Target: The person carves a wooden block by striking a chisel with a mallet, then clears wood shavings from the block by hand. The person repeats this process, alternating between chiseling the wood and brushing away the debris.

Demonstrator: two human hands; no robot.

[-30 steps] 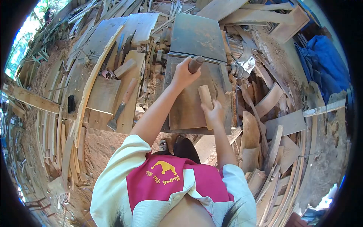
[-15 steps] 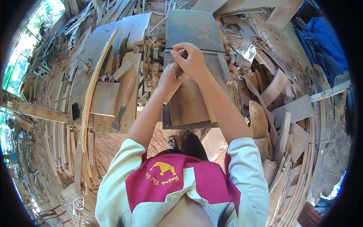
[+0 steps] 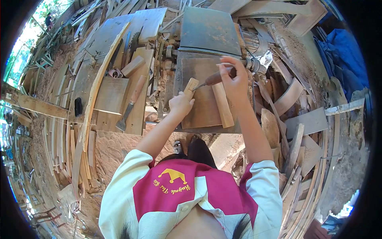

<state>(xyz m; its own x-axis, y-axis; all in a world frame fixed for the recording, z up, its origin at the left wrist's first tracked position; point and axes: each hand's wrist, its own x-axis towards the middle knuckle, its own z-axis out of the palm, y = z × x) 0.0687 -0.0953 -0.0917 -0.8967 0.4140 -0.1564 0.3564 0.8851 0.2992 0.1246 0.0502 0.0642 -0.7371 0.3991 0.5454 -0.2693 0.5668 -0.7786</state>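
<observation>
My left hand [image 3: 181, 104] is closed round a small wooden block [image 3: 191, 86], whose upper end sticks out beyond the fingers. In my right hand [image 3: 234, 81] is a tool with a brown wooden handle [image 3: 217, 78]; its thin metal tip meets the block's upper part. Both hands are above a flat brown board [image 3: 199, 109] on the machine table. A short wooden strip [image 3: 223, 105] lies along the board's right side, left of my right forearm.
A metal plate [image 3: 210, 30] lies beyond the board. On the left bench are a wide chisel [image 3: 131, 104], a saw blade [image 3: 133, 44], a wooden block [image 3: 133, 66] and a long strip [image 3: 99, 83]. Wood scraps pile up on the right, near a blue tarp [image 3: 344, 59].
My hands have moved apart, the right one to the right and the left one slightly down. The tool and its handle now show between them. The view has shifted slightly.
</observation>
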